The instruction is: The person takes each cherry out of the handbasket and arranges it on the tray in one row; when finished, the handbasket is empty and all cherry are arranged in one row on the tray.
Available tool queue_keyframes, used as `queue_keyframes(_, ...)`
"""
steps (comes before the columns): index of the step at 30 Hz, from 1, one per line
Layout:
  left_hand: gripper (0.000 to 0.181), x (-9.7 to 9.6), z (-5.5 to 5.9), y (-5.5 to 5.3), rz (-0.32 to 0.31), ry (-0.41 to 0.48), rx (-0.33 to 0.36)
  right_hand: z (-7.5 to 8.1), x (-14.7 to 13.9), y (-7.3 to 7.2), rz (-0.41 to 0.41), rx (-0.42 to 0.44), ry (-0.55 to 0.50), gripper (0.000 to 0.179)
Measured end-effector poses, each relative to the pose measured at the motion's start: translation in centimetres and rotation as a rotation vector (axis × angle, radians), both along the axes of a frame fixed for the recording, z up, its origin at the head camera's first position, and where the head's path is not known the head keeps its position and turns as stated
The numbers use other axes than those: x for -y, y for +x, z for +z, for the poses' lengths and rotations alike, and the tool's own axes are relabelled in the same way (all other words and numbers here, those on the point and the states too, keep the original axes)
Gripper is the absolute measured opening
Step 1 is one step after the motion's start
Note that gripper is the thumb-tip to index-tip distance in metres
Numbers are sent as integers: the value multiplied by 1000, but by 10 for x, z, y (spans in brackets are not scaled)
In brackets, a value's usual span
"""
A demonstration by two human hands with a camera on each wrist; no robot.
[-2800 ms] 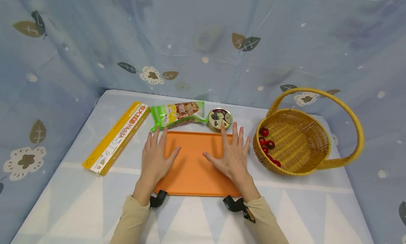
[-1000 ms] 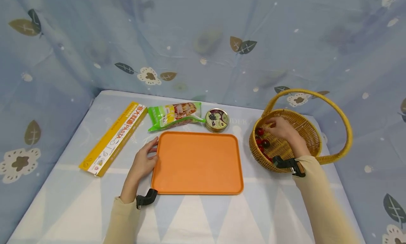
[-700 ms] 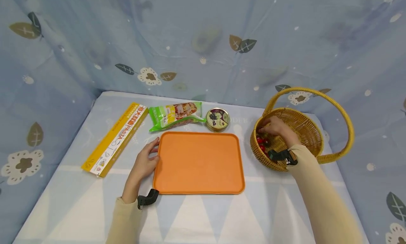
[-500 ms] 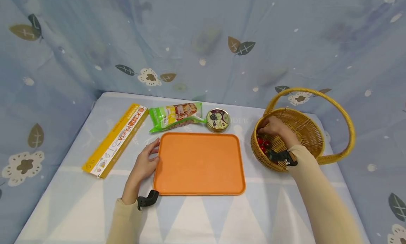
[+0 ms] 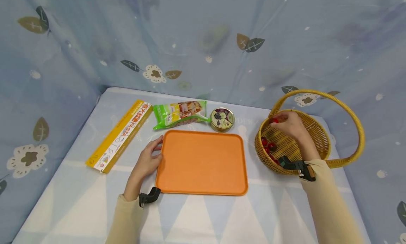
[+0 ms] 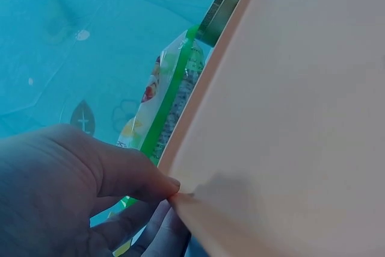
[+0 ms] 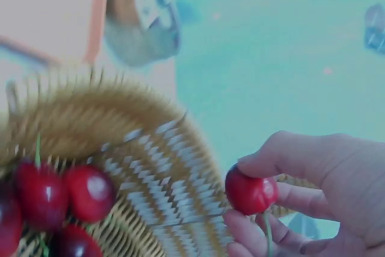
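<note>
My right hand [image 5: 291, 124] pinches a red cherry [image 7: 251, 192] between thumb and fingers, up by the far left rim of the wicker basket [image 5: 293, 171]. A green stem hangs from this cherry in the right wrist view. Several more cherries [image 5: 272, 146] lie inside the basket along its left wall. At the left, my left hand [image 5: 147, 161] grips the edge of the orange tray [image 5: 203, 163]. The left wrist view has the thumb on the tray's rim, with the other fingers outside and below it, partly hidden.
Behind the tray lie a green food packet [image 5: 181, 114] and a round tin [image 5: 222, 119]. A yellow pasta box [image 5: 120, 136] slants on the left of the table. The basket's tall handle [image 5: 356, 127] arches over its right side. A patterned curtain [image 5: 203, 32] hangs behind.
Both hands were spread over the tray at first. My left hand has taken hold of the tray's left edge; my right hand reached into the basket and has risen with a cherry.
</note>
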State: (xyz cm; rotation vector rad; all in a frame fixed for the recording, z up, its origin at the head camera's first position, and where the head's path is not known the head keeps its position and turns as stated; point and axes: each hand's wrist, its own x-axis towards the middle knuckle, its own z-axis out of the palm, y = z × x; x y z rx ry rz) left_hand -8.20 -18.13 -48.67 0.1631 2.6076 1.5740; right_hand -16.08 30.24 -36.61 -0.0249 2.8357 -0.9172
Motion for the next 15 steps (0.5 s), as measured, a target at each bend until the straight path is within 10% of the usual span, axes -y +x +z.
queue_keyframes(9, 67, -3, 2, 0, -3, -9, 8, 15, 43, 14, 17, -114, -183, 38)
queue_keyframes(15, 67, -1, 2, 2, 7, -6, 21, -5, 102, 10, 129, -111, -252, 35)
